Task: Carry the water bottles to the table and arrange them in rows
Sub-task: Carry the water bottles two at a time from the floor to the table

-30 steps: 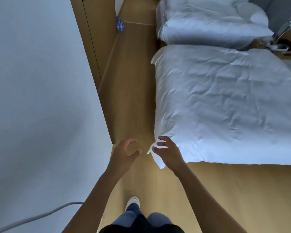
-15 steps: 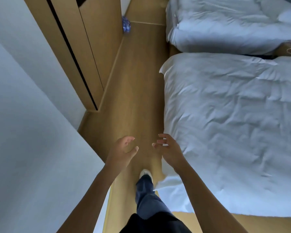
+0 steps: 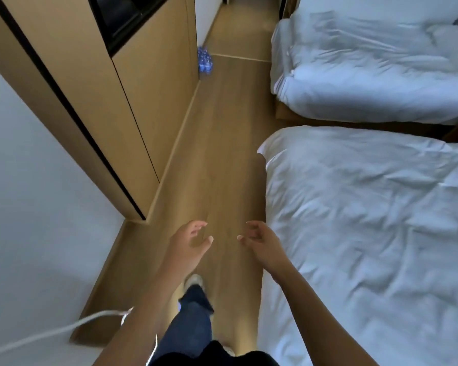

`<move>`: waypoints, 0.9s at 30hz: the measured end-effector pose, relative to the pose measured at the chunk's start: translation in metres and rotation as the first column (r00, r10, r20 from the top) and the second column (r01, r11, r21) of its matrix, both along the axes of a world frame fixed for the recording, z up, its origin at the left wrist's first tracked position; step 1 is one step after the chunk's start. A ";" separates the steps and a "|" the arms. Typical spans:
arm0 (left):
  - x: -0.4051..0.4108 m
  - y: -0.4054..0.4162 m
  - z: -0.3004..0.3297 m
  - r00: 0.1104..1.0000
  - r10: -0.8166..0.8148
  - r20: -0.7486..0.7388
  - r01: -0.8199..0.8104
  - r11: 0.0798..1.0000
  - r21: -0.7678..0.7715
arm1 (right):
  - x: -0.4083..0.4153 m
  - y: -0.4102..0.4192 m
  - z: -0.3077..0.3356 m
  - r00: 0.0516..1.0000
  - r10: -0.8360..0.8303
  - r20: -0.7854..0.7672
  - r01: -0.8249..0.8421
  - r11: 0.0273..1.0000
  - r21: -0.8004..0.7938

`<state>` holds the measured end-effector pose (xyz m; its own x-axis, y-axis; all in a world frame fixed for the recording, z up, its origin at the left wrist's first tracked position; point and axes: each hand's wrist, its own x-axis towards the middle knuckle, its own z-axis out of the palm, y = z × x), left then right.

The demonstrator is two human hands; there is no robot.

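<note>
The person stands in the aisle of wooden floor (image 3: 222, 143) between a wooden cabinet (image 3: 111, 109) on their left and two beds on their right. Both arms are held out in front at about waist level. The left hand (image 3: 188, 244) is empty, its fingers loosely curved and relaxed, grasping nothing. The right hand (image 3: 259, 241) is likewise empty, fingers slack and slightly bent, touching nothing; it hangs just beside the edge of the near bed (image 3: 368, 233), whose white duvet is rumpled. The far bed (image 3: 376, 72) lies beyond it, a narrow gap between them.

The water bottles (image 3: 204, 60), a small cluster with blue labels, stand on the floor at the far end of the aisle, against the corner of the cabinet, well apart from both hands. One leg in blue jeans with a light shoe (image 3: 193, 281) is forward. A pale cable (image 3: 50, 332) crosses the lower left.
</note>
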<state>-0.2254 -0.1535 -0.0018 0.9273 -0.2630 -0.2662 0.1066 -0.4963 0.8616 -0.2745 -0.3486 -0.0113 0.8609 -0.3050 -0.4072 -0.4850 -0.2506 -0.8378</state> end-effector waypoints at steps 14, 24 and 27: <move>0.343 -0.062 0.017 0.999 -0.026 0.036 0.025 0.999 0.040 | 0.344 -0.062 0.003 0.998 -0.047 0.039 0.046 0.999 0.016; 0.562 -0.193 -0.012 0.996 -0.084 0.012 0.083 0.996 0.042 | 0.543 -0.191 -0.028 0.994 -0.095 -0.044 0.097 0.994 0.048; 0.634 -0.245 -0.007 0.995 -0.092 0.028 0.090 0.995 0.052 | 0.616 -0.246 -0.018 0.994 -0.111 -0.026 0.111 0.994 0.006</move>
